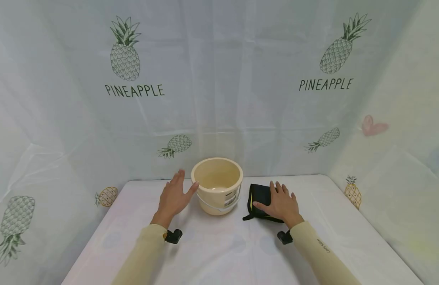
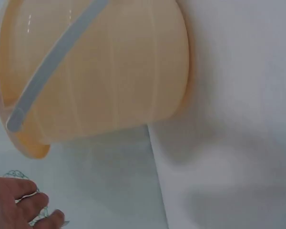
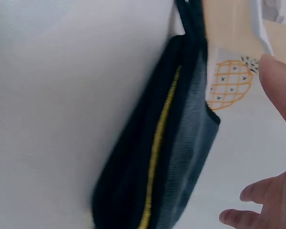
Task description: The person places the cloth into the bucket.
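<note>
A cream plastic bucket (image 1: 211,198) stands upright against the back of the table, its white handle (image 1: 219,208) hanging down across the front beside a printed label. To its left is my left hand (image 1: 174,198), fingers spread and holding nothing, with the thumb overlapping the rim in the head view. Right of the bucket lies a black zip case (image 1: 260,194) with a yellow line along its side (image 3: 158,129) and a strap at one corner. My right hand (image 1: 283,204) is over the case, fingers extended and apart, covering part of its top.
White cloth with pastel spots covers the table (image 1: 219,253). Behind it hangs a pale curtain (image 1: 226,79) printed with pineapples, and similar sheets close in both sides. A small black camera sits on each wrist.
</note>
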Available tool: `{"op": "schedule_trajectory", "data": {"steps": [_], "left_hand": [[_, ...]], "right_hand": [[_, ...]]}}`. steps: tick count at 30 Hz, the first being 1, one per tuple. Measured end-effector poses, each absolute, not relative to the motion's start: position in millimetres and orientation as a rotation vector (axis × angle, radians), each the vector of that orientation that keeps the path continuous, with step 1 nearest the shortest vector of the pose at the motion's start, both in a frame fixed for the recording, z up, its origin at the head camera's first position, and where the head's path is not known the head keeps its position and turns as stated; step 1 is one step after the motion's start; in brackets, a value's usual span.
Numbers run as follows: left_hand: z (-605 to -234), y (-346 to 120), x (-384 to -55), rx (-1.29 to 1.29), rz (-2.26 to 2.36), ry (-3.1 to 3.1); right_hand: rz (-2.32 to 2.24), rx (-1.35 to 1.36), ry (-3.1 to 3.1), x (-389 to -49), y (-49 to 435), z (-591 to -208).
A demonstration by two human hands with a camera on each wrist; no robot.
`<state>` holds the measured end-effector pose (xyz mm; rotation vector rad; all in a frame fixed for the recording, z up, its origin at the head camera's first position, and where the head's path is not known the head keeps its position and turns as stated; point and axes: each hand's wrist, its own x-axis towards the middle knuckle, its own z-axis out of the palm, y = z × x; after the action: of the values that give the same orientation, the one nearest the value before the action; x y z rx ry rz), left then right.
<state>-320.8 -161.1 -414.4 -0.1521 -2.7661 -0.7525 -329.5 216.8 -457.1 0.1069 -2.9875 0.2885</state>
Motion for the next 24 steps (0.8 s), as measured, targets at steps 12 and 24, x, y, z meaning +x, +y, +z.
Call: {"op": "schedule_trajectory", "data": {"steps": [12,24], "left_hand": [[-415,-140,-326,-0.193,-1.101,-2.655],[-421,-135,-328,-0.192,-1.212,-2.542]], "right_hand": [[0.294,0.077,-3.034,-332,226,-478],[0.455,0.053,-3.088,-329,230,-486]]}}
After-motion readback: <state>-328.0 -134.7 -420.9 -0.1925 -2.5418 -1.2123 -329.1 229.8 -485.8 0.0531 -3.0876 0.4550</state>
